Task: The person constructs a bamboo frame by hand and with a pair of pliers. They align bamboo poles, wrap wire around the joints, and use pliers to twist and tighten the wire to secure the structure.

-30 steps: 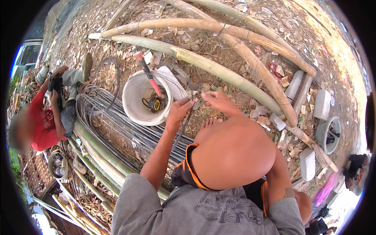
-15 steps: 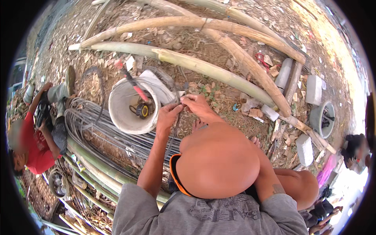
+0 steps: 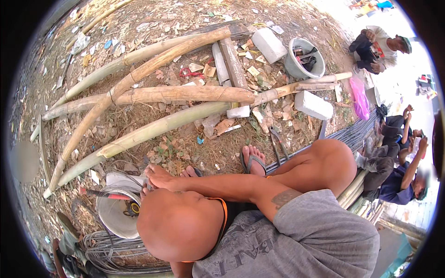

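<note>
Beyond my raised left knee, my right hand (image 3: 160,177) is closed, its fingertips bent together at a thin dark wire (image 3: 148,186). Only a bit of my left hand (image 3: 145,189) shows beside it, at the same wire; the knee hides the rest. Just left of both hands stands a whitish bucket (image 3: 110,217) with loose thin wires (image 3: 125,181) across its rim. Inside it lie a black-and-yellow tape measure (image 3: 134,208) and a tool with a red and black handle (image 3: 111,195).
Bamboo poles (image 3: 162,127) cross the littered ground ahead. Bolt cutters (image 3: 278,142) lie by my right foot. Concrete blocks (image 3: 314,105) and a grey bucket of tools (image 3: 301,65) stand farther right. Coiled rods (image 3: 111,252) lie lower left. Several people (image 3: 398,157) sit at the right.
My view has swung to the right, so the hands and bucket now appear farther left and lower. My left hand has gone mostly behind the knee. Both hands stay together at the wire.
</note>
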Available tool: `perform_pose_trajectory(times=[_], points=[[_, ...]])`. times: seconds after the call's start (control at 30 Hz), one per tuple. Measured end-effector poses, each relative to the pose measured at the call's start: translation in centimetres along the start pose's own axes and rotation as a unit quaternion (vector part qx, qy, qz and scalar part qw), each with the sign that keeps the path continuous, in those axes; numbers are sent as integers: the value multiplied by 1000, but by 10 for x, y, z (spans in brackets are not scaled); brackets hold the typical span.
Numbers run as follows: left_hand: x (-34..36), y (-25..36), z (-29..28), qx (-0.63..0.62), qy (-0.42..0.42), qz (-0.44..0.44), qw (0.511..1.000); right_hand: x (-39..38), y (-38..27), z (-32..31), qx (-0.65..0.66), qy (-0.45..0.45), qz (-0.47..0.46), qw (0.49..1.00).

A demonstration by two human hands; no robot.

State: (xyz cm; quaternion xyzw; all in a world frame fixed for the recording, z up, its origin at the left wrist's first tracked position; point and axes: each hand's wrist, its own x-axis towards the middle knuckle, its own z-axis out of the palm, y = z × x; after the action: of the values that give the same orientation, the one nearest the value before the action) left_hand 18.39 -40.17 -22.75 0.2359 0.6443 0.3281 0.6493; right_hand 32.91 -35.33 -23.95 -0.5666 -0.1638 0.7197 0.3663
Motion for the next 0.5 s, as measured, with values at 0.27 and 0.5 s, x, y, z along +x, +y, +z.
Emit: perform_pose_trajectory(times=[0.27, 0.5], points=[[-8, 5, 13, -14, -25, -10, 1000, 4, -25, -4, -3, -15, -80, 997], [-18, 12, 22, -17, -44, -18, 999, 18, -55, -28, 36, -95, 11, 995]])
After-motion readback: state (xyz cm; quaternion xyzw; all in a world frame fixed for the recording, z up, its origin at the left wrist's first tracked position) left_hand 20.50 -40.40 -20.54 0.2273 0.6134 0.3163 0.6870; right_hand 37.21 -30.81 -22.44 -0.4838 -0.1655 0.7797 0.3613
